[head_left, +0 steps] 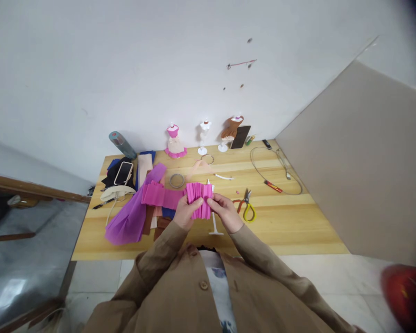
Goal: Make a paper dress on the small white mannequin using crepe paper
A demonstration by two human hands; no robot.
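Both hands pinch a strip of pink crepe paper (198,190), gathered into narrow pleats between them. My left hand (185,212) grips its left part with the thumb in front. My right hand (226,210) closes on the right edge of the pleats. The flat tail of the strip runs left over the table. Partly hidden behind the pleats, a white mini dress form (215,224) shows its stand and round foot. Purple crepe paper (131,219) lies to the left of my hands.
On the wooden table (280,226), pliers (246,196) and yellow-handled scissors (249,212) lie right. Dressed mini mannequins (175,143) stand along the wall. A wire coil (176,180), phone (124,173), tumbler (122,144) and looped cable (253,162) lie around. A partition (360,162) bounds the right side.
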